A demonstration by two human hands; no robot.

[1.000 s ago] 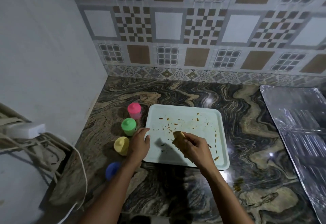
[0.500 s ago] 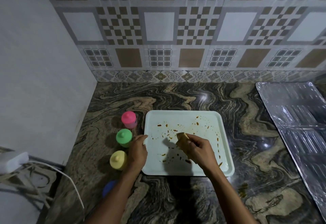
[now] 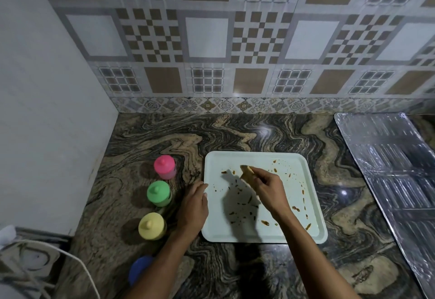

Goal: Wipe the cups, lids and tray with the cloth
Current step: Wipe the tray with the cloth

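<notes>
Your left forearm hides most of the blue cup (image 3: 138, 269) at the near left, so only a curved edge of it shows, and your right hand (image 3: 267, 187) covers much of the cloth (image 3: 247, 173), leaving just a tan folded corner sticking out past your fingers. At the far right a shiny foil-covered sheet (image 3: 388, 169) runs out of view, and the white cable (image 3: 77, 265) at the lower left is blurred. Your right hand is closed around the cloth and presses it on the tray (image 3: 306, 233), while your left hand (image 3: 194, 207) lies loosely open, fingers resting on the tray's left rim. Compared with half a second ago, the cloth sits farther toward the back of the tray, and brown smears behind your hand look thinner, though streaks remain along the right side and near edge. The pink cup (image 3: 164, 166), green cup (image 3: 159, 193) and yellow cup (image 3: 151, 225) stand lidded in a row just left of the tray, apart from it. Everything rests on a dark swirled stone bench (image 3: 259, 131), with patterned brown and grey tiles on the back wall and a plain pale wall to the left.
</notes>
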